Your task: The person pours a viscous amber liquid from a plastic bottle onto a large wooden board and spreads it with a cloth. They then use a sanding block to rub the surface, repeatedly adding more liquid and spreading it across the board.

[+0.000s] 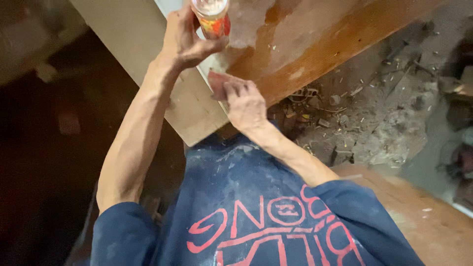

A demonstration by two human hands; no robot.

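My left hand grips a cylindrical container with a red and yellow label, held upright over the top of a brown wooden panel. Part of that panel is coated with a pale whitish smear. My right hand presses a small reddish sheet of sandpaper against the panel's near edge, fingers curled over it. A pale wooden board lies under and beside the panel, running diagonally. I wear a dark blue shirt with red lettering, dusted white.
The dirt floor at right is littered with rubble, wood chips and small scraps. Another brown wooden surface sits at lower right. The left side is dark and unclear.
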